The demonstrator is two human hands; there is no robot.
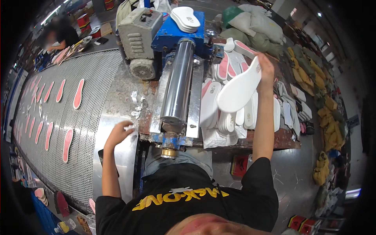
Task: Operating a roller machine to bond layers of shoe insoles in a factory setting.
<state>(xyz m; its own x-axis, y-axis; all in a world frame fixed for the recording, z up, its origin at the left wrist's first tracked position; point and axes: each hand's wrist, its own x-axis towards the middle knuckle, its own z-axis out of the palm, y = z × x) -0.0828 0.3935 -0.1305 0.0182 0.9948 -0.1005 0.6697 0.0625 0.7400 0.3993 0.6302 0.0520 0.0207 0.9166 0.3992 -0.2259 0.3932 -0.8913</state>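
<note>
My right hand (265,67) is raised over the right side of the bench, its fingers closed on one end of a white insole (238,91). The insole hangs tilted above stacks of white insoles (250,113), some of which show pink faces (223,66). My left hand (118,133) hovers over a smooth metal plate beside the conveyor, fingers bent and apart, with no clear object in it. Between my hands lies a shiny steel roller (179,84) in a blue machine. Several white insoles (185,19) are stacked on top of the machine's far end.
On the left, a perforated conveyor (94,74) carries rows of pink insoles (78,94) with white rims. A grey motor (139,33) stands by the roller, with white scraps (136,111) nearby. Bulging sacks (258,25) lie beyond the bench. A person (64,35) sits at the far left.
</note>
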